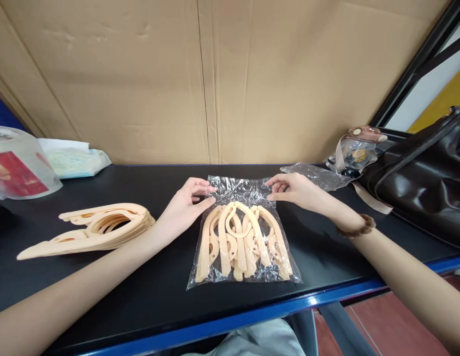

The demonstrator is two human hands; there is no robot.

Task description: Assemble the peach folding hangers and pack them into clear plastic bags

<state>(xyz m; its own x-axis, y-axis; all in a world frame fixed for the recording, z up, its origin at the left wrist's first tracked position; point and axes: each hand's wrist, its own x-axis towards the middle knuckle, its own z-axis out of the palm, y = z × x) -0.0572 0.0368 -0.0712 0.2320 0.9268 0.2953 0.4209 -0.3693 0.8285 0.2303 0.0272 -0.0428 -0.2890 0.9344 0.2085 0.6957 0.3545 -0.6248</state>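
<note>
A clear plastic bag (239, 187) lies flat on the black tabletop, its upper end toward the cardboard. Inside it several cream folding hangers (235, 237) overlap side by side. My left hand (195, 198) pinches the bag's upper left edge between thumb and fingers. At the upper right edge, my right hand (289, 190) grips the plastic the same way, a brown band around that wrist. Left of the bag, beside my left forearm, rests a stack of matching folded hangers (100, 227).
A cardboard sheet (215, 84) stands along the back. To the right are a crumpled clear bag (315, 175), a clear bottle with a strap (354, 151) and a black leather bag (419, 178). A plastic container (22, 163) and a tissue pack (74, 158) sit at left.
</note>
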